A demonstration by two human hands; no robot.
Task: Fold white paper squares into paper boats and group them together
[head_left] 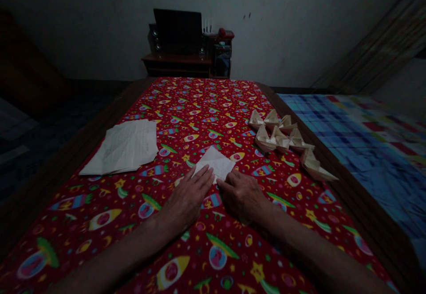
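Note:
A small folded sheet of white paper (pixel 216 160) lies on the red patterned cloth in front of me, one corner pointing away. My left hand (pixel 189 192) rests flat on its left side, fingers stretched out. My right hand (pixel 241 192) is at the paper's lower right edge, its fingers curled and pressed down there; whether they pinch the paper's edge is partly hidden. To the right stand several folded paper boats (pixel 279 138) in loose rows. On the left lies a stack of paper sheets (pixel 129 147), some with faint writing.
The red cloth (pixel 213 94) covers a long table with a dark wooden edge (pixel 362 214). Past its far end, a dark monitor (pixel 179 27) and speakers stand on a small desk (pixel 179 65) by the wall. A blue checked sheet (pixel 326 129) spreads at the right.

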